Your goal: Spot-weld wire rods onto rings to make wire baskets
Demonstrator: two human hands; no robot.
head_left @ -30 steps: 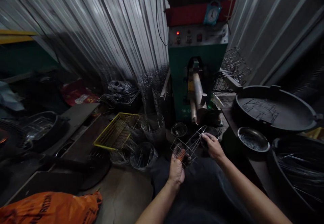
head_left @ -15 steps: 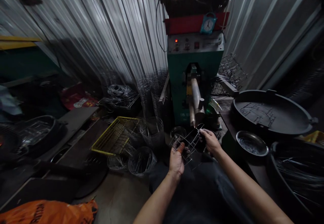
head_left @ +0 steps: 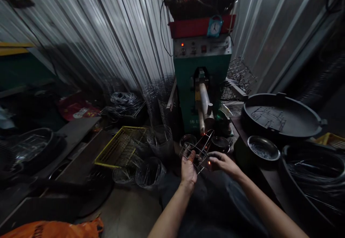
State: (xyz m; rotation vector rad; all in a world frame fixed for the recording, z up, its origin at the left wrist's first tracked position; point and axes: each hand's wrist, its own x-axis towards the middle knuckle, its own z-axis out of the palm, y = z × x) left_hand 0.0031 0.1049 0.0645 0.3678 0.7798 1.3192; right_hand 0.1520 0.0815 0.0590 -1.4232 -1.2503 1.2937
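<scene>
A small wire frame (head_left: 202, 152) is held under the tip of the green spot-welding machine (head_left: 183, 73). My left hand (head_left: 189, 169) is closed on its left side, with something orange-brown around the thumb. The right side of the frame is next to my right hand (head_left: 219, 162), whose fingers are pressed together; whether they hold anything is too small to tell. A glow shows at the electrode tip (head_left: 202, 132), and bright orange sparks are near the frame and my right fingers.
Wire cylinders (head_left: 151, 171) and a yellow wire basket (head_left: 115, 148) stand to the left. On the right are a large black pan (head_left: 296, 119), a metal bowl of small wires (head_left: 263, 148) and a black tub of wire (head_left: 315, 173).
My right hand has moved down from the electrode tip to beside the lower part of the frame. Sparks have appeared below the tip. The camera view has shifted slightly.
</scene>
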